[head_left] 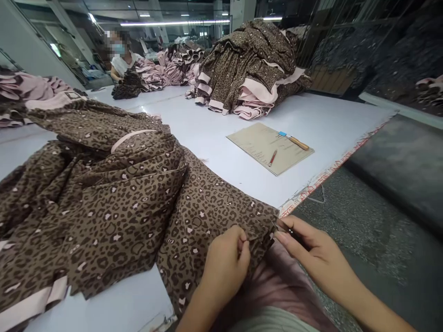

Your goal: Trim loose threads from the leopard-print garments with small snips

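Brown leopard-print fabric [214,198], sewn into a garment with pink trim, spreads over the near table edge towards my body. My left hand [228,258] is closed in a pinch on this fabric near its right end. At the fabric's right corner, my right hand [308,249] is closed round a small dark tool [296,234] with a thin metal tip. The tip touches or nearly touches the cloth edge. Most of the tool is hidden by my fingers, so its exact kind does not show.
On the white table [332,120] lies a brown paper pad [256,143] with a red pen [273,158] and a wooden-handled tool [298,142]. Behind it rises a leopard-print garment pile [249,55]. A masked person [124,60] stands at the far side by more garments.
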Tool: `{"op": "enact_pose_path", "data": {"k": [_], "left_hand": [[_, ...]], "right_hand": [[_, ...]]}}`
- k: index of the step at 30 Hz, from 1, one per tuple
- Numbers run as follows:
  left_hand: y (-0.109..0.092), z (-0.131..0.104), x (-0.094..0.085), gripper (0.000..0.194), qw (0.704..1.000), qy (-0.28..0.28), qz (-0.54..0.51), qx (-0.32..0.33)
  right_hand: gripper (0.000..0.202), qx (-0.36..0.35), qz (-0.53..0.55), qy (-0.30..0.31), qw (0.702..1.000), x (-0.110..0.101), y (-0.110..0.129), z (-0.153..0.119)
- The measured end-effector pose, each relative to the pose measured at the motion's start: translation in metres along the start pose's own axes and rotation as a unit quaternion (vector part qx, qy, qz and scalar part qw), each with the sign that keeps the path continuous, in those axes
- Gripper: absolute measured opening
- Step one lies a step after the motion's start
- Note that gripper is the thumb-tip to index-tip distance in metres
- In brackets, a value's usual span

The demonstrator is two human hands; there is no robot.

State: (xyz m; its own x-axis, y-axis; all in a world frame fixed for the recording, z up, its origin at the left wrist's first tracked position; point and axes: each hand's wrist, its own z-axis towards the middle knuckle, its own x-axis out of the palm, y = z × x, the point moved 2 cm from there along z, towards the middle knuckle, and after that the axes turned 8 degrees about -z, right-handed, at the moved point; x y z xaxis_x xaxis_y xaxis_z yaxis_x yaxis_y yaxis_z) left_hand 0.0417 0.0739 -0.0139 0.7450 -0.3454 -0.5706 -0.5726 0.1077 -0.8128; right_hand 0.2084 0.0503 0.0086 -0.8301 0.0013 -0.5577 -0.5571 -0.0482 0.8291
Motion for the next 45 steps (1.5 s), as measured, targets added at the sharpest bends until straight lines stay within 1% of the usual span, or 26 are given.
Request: {"op": "enact_pose_path", "data": {"k": [2,5,8,11,14,16,17,19,21,23,25,28,30,34,37,42,45], "left_hand": [[0.003,-0.012,-0.012,0.011,0.998,-0.019,-0.052,0.017],[0.004,-0.036,-0.03,0.009,0.987,-0.077,-0.131,0.054],[0.006,-0.053,-0.037,0.015,0.981,-0.112,-0.141,0.068],[0.012,-0.06,-0.038,0.017,0.983,-0.139,-0.112,0.043],[0.017,-0.06,-0.036,0.025,0.988,-0.126,-0.084,-0.003],[0.017,-0.06,-0.034,0.027,0.986,-0.118,-0.114,-0.019],[0.017,-0.06,-0.033,0.024,0.982,-0.122,-0.141,-0.015],[0.015,-0.062,-0.031,0.02,0.971,-0.148,-0.19,0.002],[0.014,-0.064,-0.029,0.022,0.96,-0.18,-0.215,0.016],[0.013,-0.066,-0.026,0.026,0.952,-0.204,-0.226,0.021],[0.012,-0.067,-0.024,0.027,0.949,-0.21,-0.231,0.031],[0.012,-0.068,-0.021,0.025,0.948,-0.221,-0.226,0.048],[0.014,-0.07,-0.02,0.024,0.948,-0.234,-0.212,0.043],[0.017,-0.073,-0.017,0.023,0.951,-0.249,-0.18,0.036],[0.016,-0.073,-0.017,0.023,0.952,-0.252,-0.168,0.048],[0.012,-0.072,-0.018,0.021,0.948,-0.26,-0.164,0.077],[0.011,-0.072,-0.017,0.02,0.947,-0.268,-0.157,0.078]], "right_hand": [[0.024,-0.006,0.003,0.021,1.0,0.009,0.0,-0.001],[0.018,-0.029,-0.009,0.067,0.997,0.028,0.005,-0.002],[0.013,-0.068,-0.055,0.091,0.992,0.044,0.019,-0.002],[0.019,-0.112,-0.085,0.083,0.987,0.051,0.031,-0.002],[0.016,-0.163,-0.086,0.089,0.979,0.051,0.036,-0.005],[0.015,-0.185,-0.085,0.103,0.974,0.049,0.036,-0.009],[0.015,-0.186,-0.087,0.113,0.972,0.049,0.035,-0.011],[0.01,-0.177,-0.098,0.132,0.97,0.047,0.033,-0.016],[0.007,-0.172,-0.104,0.143,0.969,0.045,0.033,-0.019],[0.007,-0.186,-0.096,0.138,0.968,0.043,0.033,-0.022],[0.012,-0.195,-0.094,0.129,0.968,0.043,0.032,-0.025],[0.017,-0.176,-0.111,0.128,0.97,0.049,0.026,-0.029],[0.02,-0.166,-0.116,0.121,0.972,0.052,0.021,-0.032],[0.022,-0.175,-0.099,0.115,0.973,0.053,0.017,-0.034],[0.019,-0.178,-0.099,0.12,0.972,0.05,0.018,-0.034],[0.01,-0.152,-0.107,0.136,0.973,0.049,0.022,-0.033],[0.01,-0.134,-0.097,0.14,0.976,0.047,0.027,-0.03]]}}
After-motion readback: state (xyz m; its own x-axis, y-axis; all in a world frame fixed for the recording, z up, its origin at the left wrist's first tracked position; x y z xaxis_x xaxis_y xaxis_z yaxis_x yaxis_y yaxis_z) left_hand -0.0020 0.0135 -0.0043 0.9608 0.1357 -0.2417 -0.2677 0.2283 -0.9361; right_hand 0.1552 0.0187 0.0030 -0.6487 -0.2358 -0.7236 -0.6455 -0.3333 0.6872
